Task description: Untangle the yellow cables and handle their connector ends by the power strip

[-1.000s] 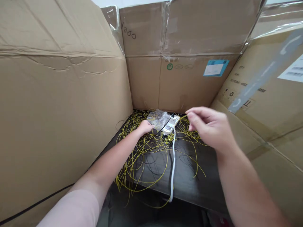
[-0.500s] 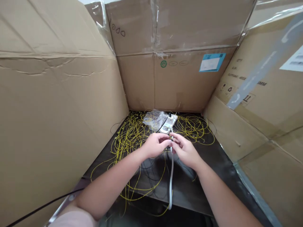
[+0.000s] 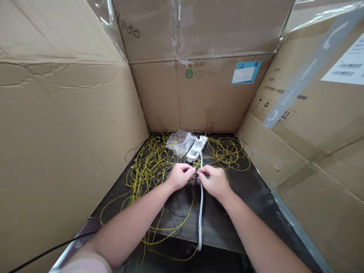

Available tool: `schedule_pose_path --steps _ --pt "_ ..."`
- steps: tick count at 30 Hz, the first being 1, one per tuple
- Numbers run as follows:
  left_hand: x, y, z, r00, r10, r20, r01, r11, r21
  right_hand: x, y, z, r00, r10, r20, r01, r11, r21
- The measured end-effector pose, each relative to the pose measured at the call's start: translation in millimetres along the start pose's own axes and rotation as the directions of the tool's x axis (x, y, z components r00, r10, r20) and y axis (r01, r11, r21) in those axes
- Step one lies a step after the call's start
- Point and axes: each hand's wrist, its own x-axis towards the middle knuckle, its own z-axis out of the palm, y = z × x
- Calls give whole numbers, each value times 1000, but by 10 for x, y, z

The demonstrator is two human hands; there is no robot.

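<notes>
Two bare hands, frame centre.
Left hand (image 3: pixel 180 176) and right hand (image 3: pixel 215 182): forearms converging from below, fingertips pinched, nearly meeting.

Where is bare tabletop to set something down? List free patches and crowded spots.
Free: the dark tabletop between the right hand and the right cardboard box, and the strip by the front edge right of the white cable. Crowded: yellow wires cover the left and back, with plastic bag and power strip at the rear.
</notes>
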Motion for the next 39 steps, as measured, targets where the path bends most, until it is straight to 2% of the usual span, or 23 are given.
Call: schedule_pose_path --steps 2,4,7,12,19,24,27,29,31,36,39 --pt "26 -76 0 994 -86 -64 84 996 -36 24 32 -25 995 -101 -12 97 978 -183" --pt "46 -122 -11 982 -157 -107 148 985 -91 86 49 -55 992 -122 -16 113 955 -273" --pt "59 -144 -32 973 -184 -140 156 970 -185 241 39 -60 996 -67 57 84 923 -376" --pt "77 -185 -73 961 -194 -197 127 943 -306 498 -24 77 960 41 276 153 751 -643" --pt "94 -217 -120 961 -181 -210 108 942 -318 557 21 283 954 91 285 155 665 -730" --pt "83 -189 -122 962 -187 -201 119 944 -307 541 -9 224 956 74 282 163 669 -725" --pt "69 -167 -127 965 -177 -192 114 947 -302 509 -63 125 972 -34 233 172 775 -607" --pt "55 -140 -125 970 -160 -183 100 949 -300 469 -85 76 968 -111 223 206 861 -464" --pt "41 -108 -116 978 -128 -167 74 952 -298 420 -86 63 962 -164 217 233 907 -350" --pt "20 -77 -109 996 -73 -51 52 946 -321 319 -32 122 984 -154 89 171 959 -226" --pt "15 -86 -119 998 -55 30 62 937 -345 280 -18 118 976 -186 114 206 956 -209"
